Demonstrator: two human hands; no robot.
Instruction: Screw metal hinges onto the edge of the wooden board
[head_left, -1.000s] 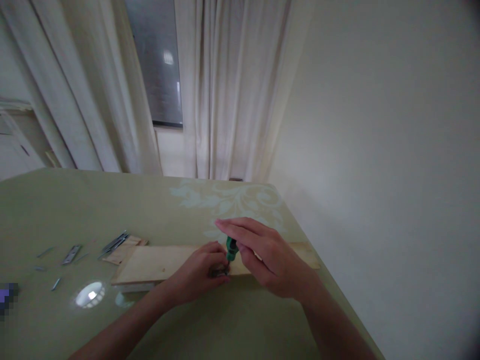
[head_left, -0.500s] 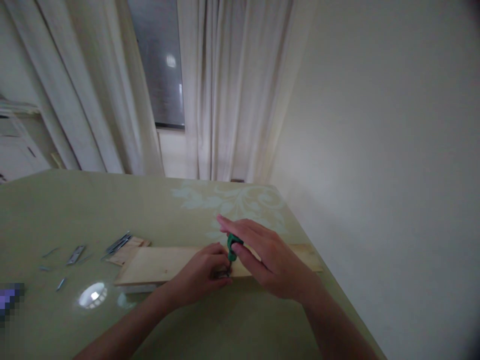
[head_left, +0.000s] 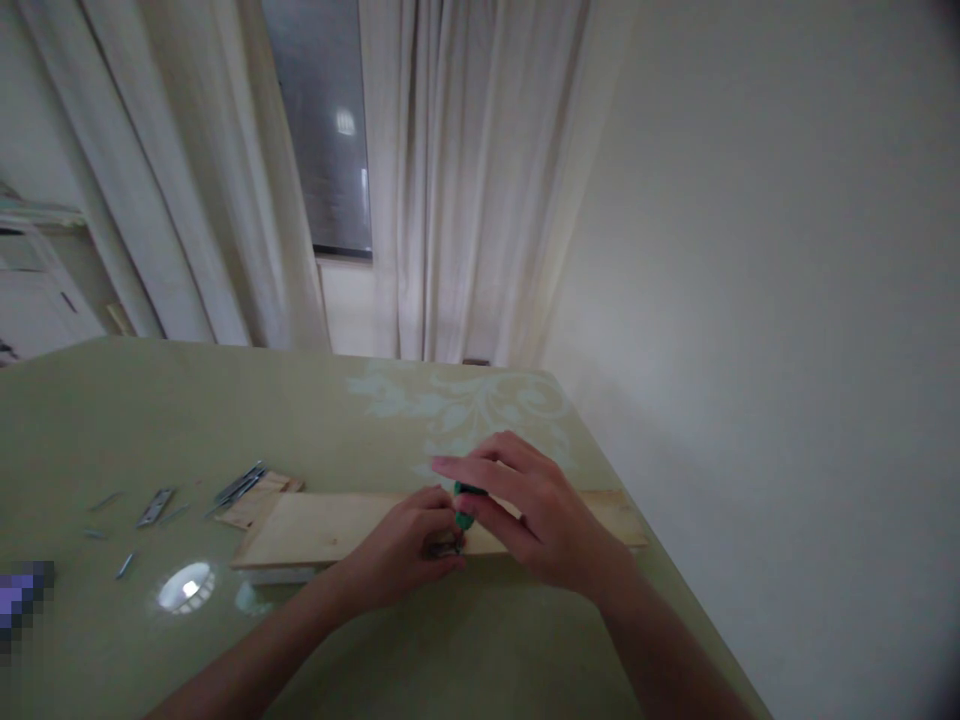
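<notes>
Green screwdriver (head_left: pixel 464 520) grasped in R hand (head_left: pixel 540 510), w/ L hand (head_left: pixel 405 536) pinching metal pc (head_left: pixel 442 549) at near edge of wood board (head_left: pixel 311 530).

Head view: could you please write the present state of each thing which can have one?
right hand: on the green-handled tool, one finger stretched out
green-handled tool: held, handle uppermost
left hand: fingers bent at the metal piece
metal piece: partly hidden by the fingers
wooden board: lying flat, broad face up
metal plate: lying loose on the table
metal rods: bunched together
curtains: parted, window showing
</notes>
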